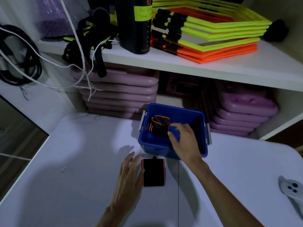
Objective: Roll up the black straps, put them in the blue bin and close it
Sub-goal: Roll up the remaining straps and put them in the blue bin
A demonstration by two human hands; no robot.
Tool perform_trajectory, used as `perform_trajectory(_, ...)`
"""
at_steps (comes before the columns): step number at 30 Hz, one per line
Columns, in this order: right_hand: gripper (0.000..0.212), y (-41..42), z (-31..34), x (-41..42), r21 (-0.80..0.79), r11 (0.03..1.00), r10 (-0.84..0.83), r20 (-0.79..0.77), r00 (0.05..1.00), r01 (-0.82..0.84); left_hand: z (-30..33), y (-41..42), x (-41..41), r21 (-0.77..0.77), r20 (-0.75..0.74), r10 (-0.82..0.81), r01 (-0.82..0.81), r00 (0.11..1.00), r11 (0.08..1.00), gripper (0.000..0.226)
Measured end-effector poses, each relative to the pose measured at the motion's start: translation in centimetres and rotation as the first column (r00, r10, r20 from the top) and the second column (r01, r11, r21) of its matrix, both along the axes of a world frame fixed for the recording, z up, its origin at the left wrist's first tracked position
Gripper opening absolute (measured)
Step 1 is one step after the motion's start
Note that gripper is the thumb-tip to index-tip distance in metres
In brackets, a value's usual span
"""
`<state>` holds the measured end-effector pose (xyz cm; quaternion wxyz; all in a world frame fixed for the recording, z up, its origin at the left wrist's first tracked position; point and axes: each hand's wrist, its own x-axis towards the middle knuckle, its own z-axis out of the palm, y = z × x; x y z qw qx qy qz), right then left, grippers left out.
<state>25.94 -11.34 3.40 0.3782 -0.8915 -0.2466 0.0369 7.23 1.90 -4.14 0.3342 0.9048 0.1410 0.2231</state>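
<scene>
1. A rolled black strap with orange edging point(159, 126) stands on end inside the open blue plastic bin point(202, 128) on the white table point(73, 153).
2. The right hand point(183, 140) reaches into the bin, fingers loosely spread just beside that roll, gripping nothing.
3. A second rolled black strap with orange trim point(153, 172) lies on the table before the bin; the left hand point(129, 176) touches its side, fingers extended.

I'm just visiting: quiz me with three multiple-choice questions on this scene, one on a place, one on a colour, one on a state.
1. Where is the rolled black strap with orange edging?
A in the blue plastic bin
B on the shelf
C on the floor

2. What colour edges the rolled strap lying on the white table?
A green
B orange
C white

3. The bin is:
A lidded
B open
C tipped over

Answers: A, the strap stands inside the bin; B, the strap on the table shows orange trim; B, no lid covers it.
</scene>
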Motion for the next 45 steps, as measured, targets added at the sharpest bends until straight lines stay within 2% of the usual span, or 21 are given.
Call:
perform_trajectory(2,0.025,-1.7,-0.2,-3.6,0.104,0.994,-0.029,0.107,0.994,0.018,-1.4,-0.6,-1.4,-0.091,-0.038,0.05,-0.053,0.998,0.994,0.041)
perform_trajectory(4,0.019,-3.2,-1.2,-7.1,0.142,0.99,-0.028,0.076,0.997,0.017,-2.0,-1.3,-2.1,-0.285,-0.154,0.151,-0.19,0.977,0.94,0.044)
perform_trajectory(6,0.021,-4.1,-3.3,-9.6,0.082,0.996,-0.011,-0.15,0.989,0.024,-1.9,-2.0,-1.8,-0.429,-0.295,0.21,-0.326,0.932,0.842,0.049)
perform_trajectory(8,0.037,-4.0,-5.5,-11.2,-0.011,1.0,-0.001,-0.364,0.932,-0.003,-1.7,-2.4,-0.8,-0.504,-0.355,0.222,-0.386,0.908,0.773,0.048)
perform_trajectory(9,0.039,-3.7,-6.8,-11.8,-0.021,1.0,-0.02,-0.425,0.905,0.012,-1.7,-2.3,-0.1,-0.552,-0.365,0.219,-0.4,0.905,0.732,0.048)
perform_trajectory(11,0.029,-2.6,-8.4,-12.1,-0.012,0.996,-0.088,-0.486,0.87,0.094,-2.1,-2.2,1.0,-0.651,-0.394,0.182,-0.413,0.901,0.637,0.061)
perform_trajectory(12,0.026,-1.9,-8.7,-12.1,-0.021,0.992,-0.12,-0.503,0.856,0.126,-2.6,-2.0,1.5,-0.671,-0.417,0.159,-0.421,0.895,0.611,0.063)
perform_trajectory(15,0.032,-0.9,-8.5,-11.8,-0.042,0.977,-0.198,-0.544,0.815,0.209,-2.4,-1.9,2.1,-0.679,-0.47,0.131,-0.452,0.873,0.579,0.039)
perform_trajectory(19,0.016,-1.8,-7.2,-12.0,0.035,0.959,-0.194,-0.641,0.742,0.281,-1.3,-2.0,1.0,-0.814,-0.456,0.024,-0.428,0.89,0.392,0.026)
perform_trajectory(23,0.02,-2.4,-7.1,-12.6,0.123,0.929,-0.183,-0.668,0.721,0.35,-1.0,-2.4,-0.7,-0.877,-0.416,-0.004,-0.4,0.909,0.265,0.024)
perform_trajectory(29,0.026,-2.6,-6.2,-12.4,0.21,0.915,-0.077,-0.749,0.659,0.346,-0.1,-2.0,-2.2,-0.911,-0.383,-0.059,-0.366,0.922,0.189,0.023)
perform_trajectory(31,0.026,-2.7,-5.1,-12.3,0.264,0.913,-0.002,-0.758,0.653,0.31,0.9,-2.1,-2.6,-0.923,-0.349,-0.072,-0.33,0.934,0.196,0.022)
perform_trajectory(33,0.028,-2.6,-3.3,-11.9,0.338,0.899,0.066,-0.734,0.675,0.279,2.5,-1.9,-2.6,-0.937,-0.276,-0.068,-0.253,0.959,0.243,0.023)
perform_trajectory(35,0.033,-2.5,-1.1,-11.1,0.43,0.869,0.136,-0.685,0.715,0.246,4.7,-1.4,-2.0,-0.938,-0.176,-0.032,-0.158,0.984,0.31,0.029)
perform_trajectory(39,0.052,-2.4,3.3,-8.1,0.617,0.763,0.241,-0.551,0.799,0.195,9.5,-0.6,1.2,-0.873,-0.011,-0.005,-0.007,1.0,0.487,0.022)
perform_trajectory(43,0.052,-2.1,5.1,-2.7,0.602,0.742,0.038,-0.477,0.878,0.295,10.9,-0.2,6.2,-0.616,-0.017,0.008,-0.016,1.0,0.788,0.026)
perform_trajectory(45,0.051,-1.9,4.7,0.1,0.531,0.766,-0.076,-0.485,0.871,0.363,9.8,0.2,8.1,-0.487,-0.033,0.055,-0.064,0.998,0.871,0.027)
